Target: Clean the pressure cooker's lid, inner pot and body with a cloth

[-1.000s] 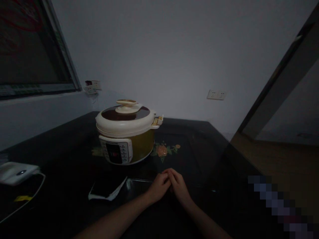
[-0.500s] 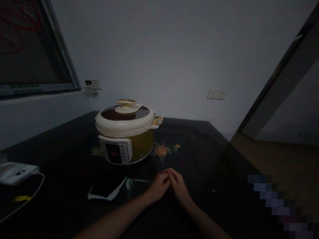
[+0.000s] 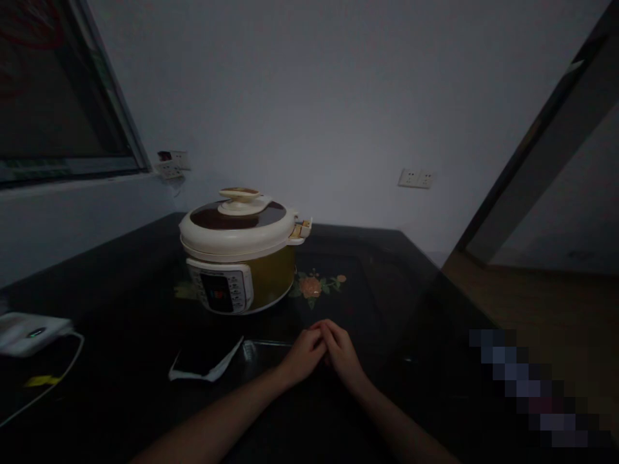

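My left hand (image 3: 305, 353) and my right hand (image 3: 341, 351) rest against each other over the black table (image 3: 387, 322). Their fingertips meet and overlap, the fingers closed, and no object shows between them. The undersides of both hands are hidden. Beyond them to the left stands an electric pressure cooker (image 3: 268, 270) with a cream lid, a brown top panel, a knob handle and a lit display on its front. Its lid is on, and neither hand touches it. Left of my left forearm lies a dark, flat thing with a pale edge (image 3: 206, 361), too dim to name.
A white device (image 3: 36, 332) with a white cable (image 3: 72, 361) lies at the far left, near a small yellow piece (image 3: 42, 381). Wall sockets (image 3: 414, 178) are behind the table. The table's right edge drops to a brown floor (image 3: 503, 290); a pixelated patch covers the lower right.
The whole view has shifted slightly, so the cooker and table appear a little higher and further left. My hands stay joined in the same pose.
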{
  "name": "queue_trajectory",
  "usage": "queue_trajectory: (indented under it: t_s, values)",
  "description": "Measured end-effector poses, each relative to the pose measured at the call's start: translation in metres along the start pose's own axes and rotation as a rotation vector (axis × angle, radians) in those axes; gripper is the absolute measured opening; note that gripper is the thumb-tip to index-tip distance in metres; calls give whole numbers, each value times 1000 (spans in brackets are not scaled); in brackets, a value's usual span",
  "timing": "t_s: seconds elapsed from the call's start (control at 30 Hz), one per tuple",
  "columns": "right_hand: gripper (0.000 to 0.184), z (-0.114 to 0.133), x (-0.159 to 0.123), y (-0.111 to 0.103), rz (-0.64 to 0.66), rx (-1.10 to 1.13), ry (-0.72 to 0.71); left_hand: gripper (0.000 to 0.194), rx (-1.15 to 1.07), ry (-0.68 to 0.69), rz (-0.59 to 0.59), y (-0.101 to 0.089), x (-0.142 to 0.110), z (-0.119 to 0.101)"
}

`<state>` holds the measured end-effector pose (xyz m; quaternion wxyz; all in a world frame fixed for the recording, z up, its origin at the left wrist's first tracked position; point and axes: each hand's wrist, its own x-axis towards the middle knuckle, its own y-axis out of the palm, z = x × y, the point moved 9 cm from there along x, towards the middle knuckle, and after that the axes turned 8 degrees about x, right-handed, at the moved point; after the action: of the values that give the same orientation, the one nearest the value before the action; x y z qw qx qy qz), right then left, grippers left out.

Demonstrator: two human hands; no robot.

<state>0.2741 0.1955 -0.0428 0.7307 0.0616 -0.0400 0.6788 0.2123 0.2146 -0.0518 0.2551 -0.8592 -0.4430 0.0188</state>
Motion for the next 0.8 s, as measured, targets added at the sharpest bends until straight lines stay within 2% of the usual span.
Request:
queue_trajectory:
  t_s: [0.33,0.5,0.57,0.67,0.73,0.8]
  values:
    - [44,-5,-1,2,12,28,14,27,78,31,-25,-2,-3,-6]
    - [46,12,-4,4,27,59,-31,32,172,78,-41,-7,-7,-18]
    - [45,20,-4,2,18,78,-54,29,211,119,7,-7,-9,-32]
    - [49,29,-1,-4,-12,123,-58,18,269,201,132,-12,-16,-67]
    - [52,31,1,-9,-33,156,-37,18,294,254,204,-26,-25,-98]
    - [50,33,4,-13,-45,182,-15,25,282,298,228,-54,-37,-129]
